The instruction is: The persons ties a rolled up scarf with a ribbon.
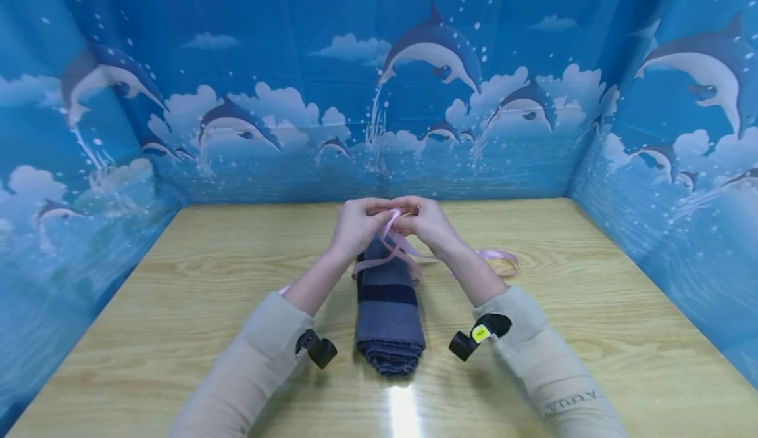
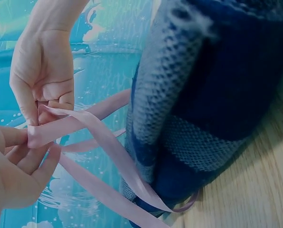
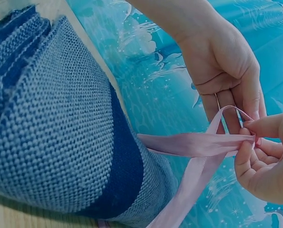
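Note:
A pink ribbon passes around the far part of a rolled, woven scarf-like cloth in grey-blue with dark navy bands. Over the far end of the roll both hands meet, fingertips close together. My left hand pinches the ribbon between thumb and fingers; in the left wrist view a folded pink band runs from these fingers. My right hand pinches the ribbon too, and a thin loop rises beside its fingertips in the right wrist view. Overlapping fingers partly hide how the loops cross.
The roll lies lengthwise on a light wood-grain table. A loose ribbon tail curls on the tabletop beyond the right forearm. A blue dolphin-print curtain closes off the back and both sides. Small black cameras sit on both wrists.

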The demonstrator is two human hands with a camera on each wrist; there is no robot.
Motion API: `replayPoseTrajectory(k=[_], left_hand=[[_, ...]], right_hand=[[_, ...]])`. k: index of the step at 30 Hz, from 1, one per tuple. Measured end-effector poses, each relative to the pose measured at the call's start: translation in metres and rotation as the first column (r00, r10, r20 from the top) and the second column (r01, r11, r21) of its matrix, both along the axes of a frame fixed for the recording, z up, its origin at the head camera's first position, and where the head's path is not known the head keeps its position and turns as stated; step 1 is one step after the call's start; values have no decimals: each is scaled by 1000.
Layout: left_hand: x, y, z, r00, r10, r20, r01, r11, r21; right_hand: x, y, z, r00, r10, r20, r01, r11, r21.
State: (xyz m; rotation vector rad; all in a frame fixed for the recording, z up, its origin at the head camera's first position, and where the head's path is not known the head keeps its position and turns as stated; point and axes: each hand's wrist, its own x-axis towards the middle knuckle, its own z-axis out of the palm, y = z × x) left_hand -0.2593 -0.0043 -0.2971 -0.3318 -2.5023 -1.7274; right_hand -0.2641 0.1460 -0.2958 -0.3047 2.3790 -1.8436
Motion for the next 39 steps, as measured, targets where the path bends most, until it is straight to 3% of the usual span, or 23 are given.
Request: replayPoseTrajectory(k=[8, 14, 21, 25, 30, 39], left_hand=[[1, 2, -3, 998, 27, -48, -28, 999, -25], [1, 2, -7, 988, 52, -147, -62, 996, -65], [-1, 0, -9, 930, 61, -362, -124, 980, -154], [-1, 0, -10, 908, 50, -417, -143, 970, -194], [-1, -1, -12, 876, 11, -483, -158, 951, -265], [-1, -1, -13, 862, -15, -506, -164, 938, -306]], right_hand=[[-1, 1, -1, 999, 31, -27, -30, 998, 56], [0, 0, -3, 994, 68, -83, -49, 976, 214], [0, -4, -1, 981, 67, -184, 15, 912, 410], [0, -4, -2, 969, 81, -233, 40, 880, 473], [1, -4, -1, 967, 84, -239, 46, 869, 492], [2, -2, -3, 956, 110, -273, 52, 850, 524]])
